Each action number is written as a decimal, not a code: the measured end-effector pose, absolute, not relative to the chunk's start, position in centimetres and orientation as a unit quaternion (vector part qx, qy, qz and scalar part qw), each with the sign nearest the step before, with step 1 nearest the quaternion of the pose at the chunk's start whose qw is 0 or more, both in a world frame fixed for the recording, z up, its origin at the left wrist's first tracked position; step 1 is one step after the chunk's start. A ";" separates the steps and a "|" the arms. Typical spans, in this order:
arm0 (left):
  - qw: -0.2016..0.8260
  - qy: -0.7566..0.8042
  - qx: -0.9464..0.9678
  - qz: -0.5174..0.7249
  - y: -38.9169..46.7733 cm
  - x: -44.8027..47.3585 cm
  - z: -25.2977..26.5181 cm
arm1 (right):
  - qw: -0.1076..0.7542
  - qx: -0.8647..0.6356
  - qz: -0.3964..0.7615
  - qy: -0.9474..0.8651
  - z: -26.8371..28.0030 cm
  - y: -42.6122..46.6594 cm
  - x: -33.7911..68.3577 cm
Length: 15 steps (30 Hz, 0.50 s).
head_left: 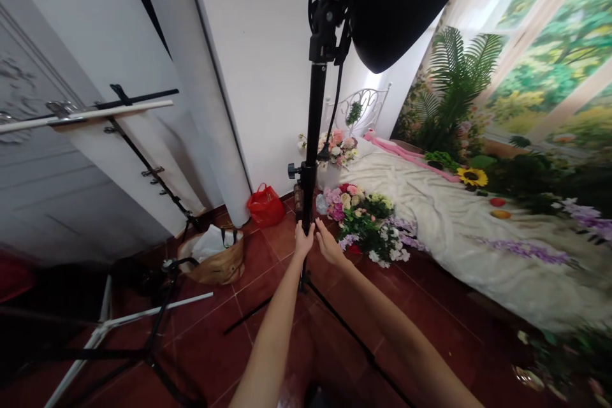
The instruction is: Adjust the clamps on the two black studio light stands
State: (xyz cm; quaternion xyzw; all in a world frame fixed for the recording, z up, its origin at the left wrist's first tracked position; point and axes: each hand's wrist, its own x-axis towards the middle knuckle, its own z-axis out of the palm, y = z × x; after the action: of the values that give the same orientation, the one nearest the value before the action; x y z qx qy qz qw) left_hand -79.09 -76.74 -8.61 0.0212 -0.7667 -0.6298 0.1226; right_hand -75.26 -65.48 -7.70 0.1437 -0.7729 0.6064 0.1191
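A black light stand [315, 108] rises upright in the middle, with a large black lamp shade [392, 6] at its top. My left hand [303, 242] is wrapped round the lower pole, just under the black collar with its knob [293, 171]. On the pole's right side is my right hand [329, 245], its fingers stretched out and slightly apart, close to the pole; whether it touches cannot be told. Down the pole hangs a black cable with a plug [325, 152]. The stand's legs [344, 325] spread over the tiles below my forearms.
Artificial flowers [368, 217] lie right of the stand, beside a bed with a cream cover [440, 217]. A red plastic bag [266, 205] and a woven basket [215, 261] sit left on the floor. Other stand legs [157, 309] and a backdrop roll [119, 111] occupy the far left.
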 end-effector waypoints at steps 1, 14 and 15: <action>0.125 -0.766 0.018 -0.631 -76.7 -79.1 -8.6 | 0.116 0.140 0.623 -0.761 -7.4 -65.7 -75.7; 0.119 -0.766 0.010 -0.631 -76.6 -79.2 -8.3 | 0.100 -0.023 0.711 -0.696 -8.5 -65.9 -81.3; 0.118 -0.766 0.013 -0.632 -76.6 -79.2 -8.3 | 0.088 -0.042 0.755 -0.649 -8.8 -66.1 -81.3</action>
State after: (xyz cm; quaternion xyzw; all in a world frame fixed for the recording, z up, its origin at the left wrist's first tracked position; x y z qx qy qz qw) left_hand -79.19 -76.62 -8.34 0.0132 -0.7656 -0.6321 0.1184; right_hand -81.31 -66.14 -8.83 -0.0420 -0.6490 0.7546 0.0876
